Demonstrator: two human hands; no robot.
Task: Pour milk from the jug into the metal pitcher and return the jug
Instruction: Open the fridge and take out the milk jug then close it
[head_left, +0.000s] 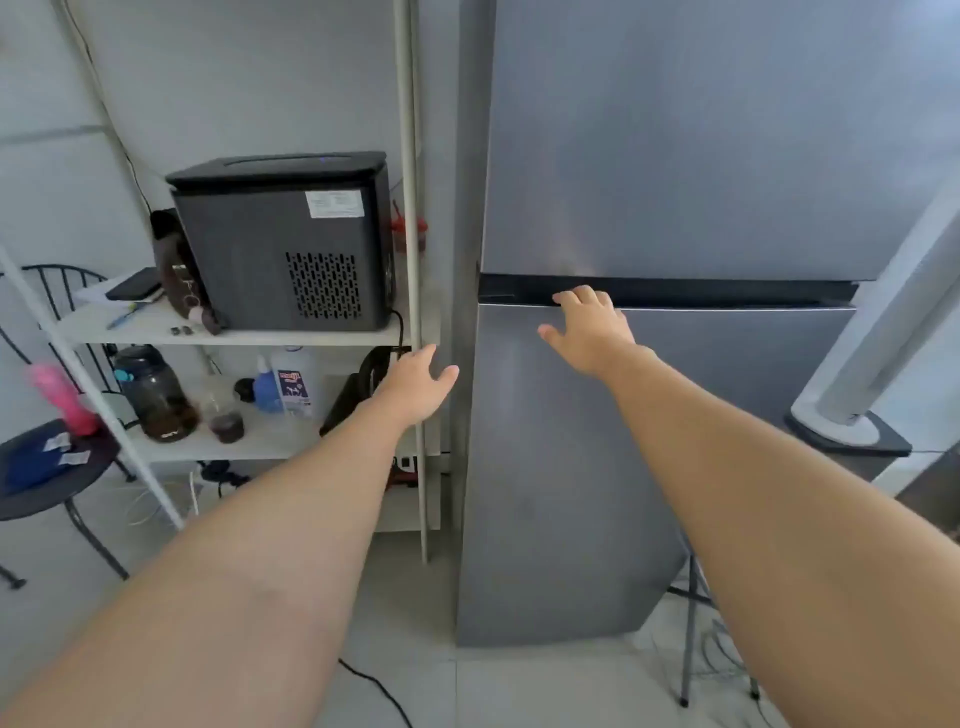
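A grey two-door fridge (701, 156) stands in front of me with both doors closed. My right hand (587, 327) lies flat on the top edge of the lower door (571, 493), fingertips at the dark gap between the doors, thumb spread. My left hand (415, 382) hovers with fingers apart and holds nothing, beside the fridge's left side and the shelf post (413, 208). A white plastic jug with a blue label (294, 382) stands on the lower shelf at the left. No metal pitcher is in view.
A white shelf unit (234, 335) carries a black box-shaped appliance (291, 244), a dark jar (153, 395) and small items. A round stool (47, 483) stands at the far left. At the right stand a white pole on a black base (852, 426) and a tripod leg (688, 639). A cable lies on the floor.
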